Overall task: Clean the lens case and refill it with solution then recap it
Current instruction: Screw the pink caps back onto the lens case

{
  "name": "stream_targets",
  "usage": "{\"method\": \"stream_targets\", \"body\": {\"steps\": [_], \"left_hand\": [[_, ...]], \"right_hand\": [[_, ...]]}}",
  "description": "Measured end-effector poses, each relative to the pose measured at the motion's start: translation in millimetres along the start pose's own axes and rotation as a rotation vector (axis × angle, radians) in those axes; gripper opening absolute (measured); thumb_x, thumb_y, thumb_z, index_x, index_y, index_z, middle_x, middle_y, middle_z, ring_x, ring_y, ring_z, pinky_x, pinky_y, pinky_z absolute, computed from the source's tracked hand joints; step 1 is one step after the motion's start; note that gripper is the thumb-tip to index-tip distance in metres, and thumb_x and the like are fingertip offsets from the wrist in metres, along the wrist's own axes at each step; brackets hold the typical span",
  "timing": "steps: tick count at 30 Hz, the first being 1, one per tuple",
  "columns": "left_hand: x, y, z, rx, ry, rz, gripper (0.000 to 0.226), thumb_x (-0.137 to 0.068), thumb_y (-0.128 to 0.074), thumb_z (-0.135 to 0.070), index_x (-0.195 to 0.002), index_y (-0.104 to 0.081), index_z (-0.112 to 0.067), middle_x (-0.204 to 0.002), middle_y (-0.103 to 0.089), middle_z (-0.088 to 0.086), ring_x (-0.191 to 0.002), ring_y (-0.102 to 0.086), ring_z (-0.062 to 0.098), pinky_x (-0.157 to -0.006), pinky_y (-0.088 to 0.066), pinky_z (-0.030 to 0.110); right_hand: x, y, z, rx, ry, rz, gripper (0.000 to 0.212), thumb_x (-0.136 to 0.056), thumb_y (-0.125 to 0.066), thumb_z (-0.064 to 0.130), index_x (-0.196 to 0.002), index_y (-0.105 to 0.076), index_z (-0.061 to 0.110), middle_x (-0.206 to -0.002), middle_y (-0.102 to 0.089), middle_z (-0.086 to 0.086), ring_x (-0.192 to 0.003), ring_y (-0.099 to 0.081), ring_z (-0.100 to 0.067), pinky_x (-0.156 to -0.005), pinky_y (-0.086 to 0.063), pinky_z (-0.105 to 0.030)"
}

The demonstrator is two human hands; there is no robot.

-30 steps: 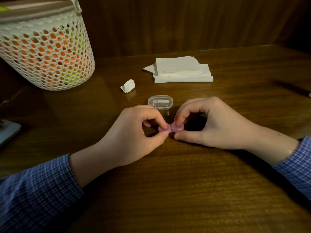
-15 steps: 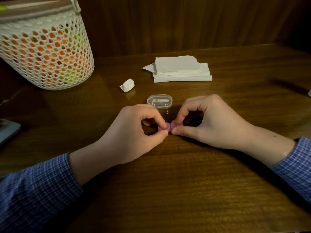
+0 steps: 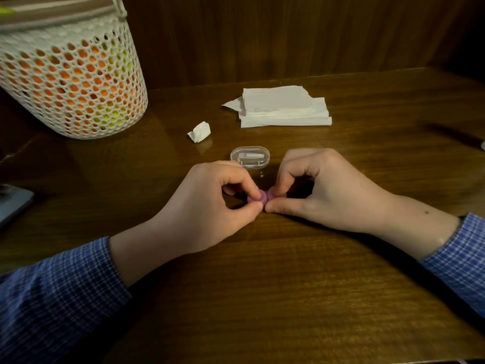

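Resting on the wooden surface [image 3: 262, 298], the pink lens case [image 3: 263, 197] sat between your hands: your left hand [image 3: 207, 206] had a grip pinching its left cap, your right hand [image 3: 322, 190] pinching its right cap. Just behind lay a clear plastic box [image 3: 250, 156], then folded tissues [image 3: 283, 107].

Likely home setting. Dark wooden bench [image 3: 262, 285] against wood-panelled wall [image 3: 288, 35]; white mesh basket [image 3: 70, 82] of orange and yellow items; tissue stack [image 3: 283, 107]; crumpled tissue [image 3: 199, 131]; dim light.
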State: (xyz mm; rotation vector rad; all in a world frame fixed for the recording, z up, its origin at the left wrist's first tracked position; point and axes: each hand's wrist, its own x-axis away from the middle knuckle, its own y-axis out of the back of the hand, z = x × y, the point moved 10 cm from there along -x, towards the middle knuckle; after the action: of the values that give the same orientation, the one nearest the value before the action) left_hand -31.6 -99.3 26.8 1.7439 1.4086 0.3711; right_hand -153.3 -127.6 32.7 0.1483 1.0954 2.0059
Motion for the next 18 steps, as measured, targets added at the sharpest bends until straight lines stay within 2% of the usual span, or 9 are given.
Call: {"method": "stream_targets", "body": {"steps": [4, 9, 11, 14, 16, 18], "left_hand": [[0.5, 0.1, 0.8, 0.013, 0.005, 0.001, 0.009, -0.085, -0.080, -0.023, -0.094, -0.080, -0.023, -0.094, -0.075, -0.014, -0.097, -0.069, 0.005, -0.080, -0.054, 0.016], [0.0, 0.6, -0.3, 0.007, 0.002, -0.005, 0.008, -0.085, -0.080, -0.023, -0.092, -0.081, -0.022, -0.094, -0.075, -0.012, -0.095, -0.070, 0.005, -0.081, -0.056, 0.020], [-0.1, 1.1, -0.4, 0.004, 0.000, -0.007, 0.007, -0.084, -0.080, -0.023, -0.092, -0.081, -0.022, -0.093, -0.075, -0.013, -0.094, -0.070, 0.005, -0.081, -0.056, 0.020], [0.2, 1.0, 0.1, 0.015, 0.007, -0.002, 0.009, -0.085, -0.080, -0.024, -0.094, -0.081, -0.023, -0.094, -0.075, -0.014, -0.094, -0.070, 0.003, -0.081, -0.055, 0.018], [0.3, 0.8, -0.4, 0.014, 0.003, 0.002, 0.010, -0.085, -0.081, -0.023, -0.095, -0.081, -0.022, -0.094, -0.075, -0.014, -0.094, -0.070, 0.003, -0.082, -0.056, 0.019], [-0.2, 0.8, -1.0, 0.006, -0.003, 0.004, 0.010, -0.085, -0.082, -0.022, -0.095, -0.082, -0.022, -0.095, -0.076, -0.013, -0.094, -0.070, 0.003, -0.083, -0.057, 0.021]], "right_hand": [[1.8, -0.8, 3.1, -0.010, 0.040, 0.109, 0.002, -0.084, -0.081, 0.024, -0.084, -0.080, 0.022, -0.106, -0.075, 0.014, -0.103, -0.069, 0.001, -0.091, -0.056, -0.019], [-0.5, -1.8, -1.0, 0.033, -0.010, 0.057, 0.012, -0.079, -0.080, 0.036, -0.083, -0.079, 0.025, -0.091, -0.070, 0.012, -0.087, -0.069, -0.004, -0.082, -0.059, -0.027], [-0.8, -2.1, 1.0, 0.038, -0.003, 0.057, 0.016, -0.079, -0.079, 0.039, -0.082, -0.078, 0.024, -0.094, -0.069, 0.012, -0.089, -0.068, -0.005, -0.082, -0.058, -0.028], [1.4, -2.4, 4.7, 0.005, 0.033, 0.146, 0.011, -0.084, -0.075, 0.031, -0.088, -0.080, 0.022, -0.111, -0.072, 0.013, -0.104, -0.068, 0.000, -0.091, -0.056, -0.020], [2.5, -2.3, 2.8, 0.008, 0.028, 0.170, 0.010, -0.086, -0.075, 0.024, -0.093, -0.082, 0.023, -0.108, -0.074, 0.014, -0.103, -0.069, 0.001, -0.093, -0.056, -0.021], [1.2, -2.6, -0.4, 0.032, 0.000, 0.129, 0.008, -0.084, -0.079, 0.028, -0.090, -0.082, 0.025, -0.098, -0.073, 0.014, -0.095, -0.069, 0.000, -0.089, -0.056, -0.023]]}}
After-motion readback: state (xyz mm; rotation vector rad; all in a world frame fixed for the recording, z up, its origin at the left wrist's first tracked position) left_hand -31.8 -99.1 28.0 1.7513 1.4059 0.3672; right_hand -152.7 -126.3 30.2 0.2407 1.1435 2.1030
